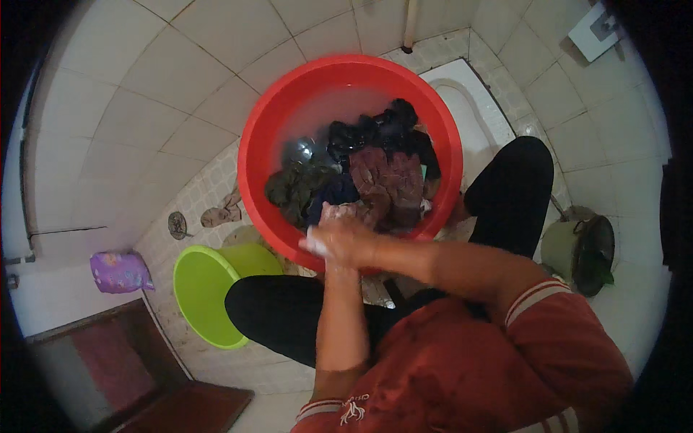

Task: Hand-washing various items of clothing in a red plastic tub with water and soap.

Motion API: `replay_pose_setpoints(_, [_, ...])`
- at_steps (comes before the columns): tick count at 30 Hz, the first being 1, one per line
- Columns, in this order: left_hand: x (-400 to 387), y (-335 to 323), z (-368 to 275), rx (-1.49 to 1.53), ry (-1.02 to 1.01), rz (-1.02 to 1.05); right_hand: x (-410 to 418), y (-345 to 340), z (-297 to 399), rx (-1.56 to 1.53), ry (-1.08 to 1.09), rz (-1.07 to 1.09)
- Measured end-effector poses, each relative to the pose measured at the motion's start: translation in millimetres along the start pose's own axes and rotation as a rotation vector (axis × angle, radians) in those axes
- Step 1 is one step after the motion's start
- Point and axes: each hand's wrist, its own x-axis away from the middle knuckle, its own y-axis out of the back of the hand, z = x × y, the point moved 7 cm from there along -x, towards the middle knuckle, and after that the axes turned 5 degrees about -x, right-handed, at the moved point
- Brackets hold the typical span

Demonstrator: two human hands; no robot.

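A red plastic basin (pixel 252 135) stands before me, holding cloudy water and soaked clothes. Over its near rim my two hands meet. My right hand (pixel 346 238) lies across my left hand (pixel 338 212) and wrist, and both look wet and sudsy. Something white (pixel 316 242), lather or soap, shows at the right hand's fingers; which one I cannot tell. Whether the left hand holds cloth is unclear. Just beyond the hands lie a maroon garment (pixel 387 176), a dark blue cloth (pixel 333 192), an olive garment (pixel 295 187) and black clothing (pixel 373 130).
A lime-green tub (pixel 203 303) lies tipped on its side at my left, near a floor drain (pixel 177 225) and a beige cloth (pixel 222 214). Behind the basin is a white squat toilet (pixel 471 103). A purple packet (pixel 120 270) sits far left; a bucket (pixel 560 246) stands right.
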Motion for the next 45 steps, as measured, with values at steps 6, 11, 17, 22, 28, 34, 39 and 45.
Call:
replay_pose_setpoints(6, [3.7, -108.0, 10.4, -0.129, 0.13, -0.251, -21.9, 0.6, -124.2, -0.467, -0.511, 0.07])
replay_pose_setpoints(11, [22.1, -43.6, -61.4, -0.405, 0.008, -0.285, 23.3, -60.4, -118.7, -1.266, -0.436, 0.533])
replay_pose_setpoints(17, [14.9, 15.0, -70.9, -0.189, -0.219, -0.645, 60.1, -42.0, -163.7, -1.266, -0.684, -0.117])
replay_pose_setpoints(22, [22.9, 38.4, -38.8, -0.141, -0.188, 0.415, 14.4, -20.6, -20.7, -0.291, -0.157, 0.099])
replay_pose_setpoints(28, [-6.3, 22.3, 4.6, -0.379, -0.077, -0.493, 6.5, -24.0, -99.9, -0.254, -0.422, 0.08])
replay_pose_setpoints(34, [-0.6, -25.7, -32.1, -0.403, -0.043, -0.443, -4.6, -9.2, -112.4, -0.292, -0.423, -0.118])
replay_pose_setpoints(39, [3.0, -78.0, -102.2, -0.432, -0.117, -0.433, 30.9, -21.3, -136.8, -1.011, -0.351, 0.122])
replay_pose_setpoints(45, [28.1, 40.0, -145.3, -0.521, -0.282, -0.541, 49.6, -46.0, -161.5, -0.922, -0.672, 0.08])
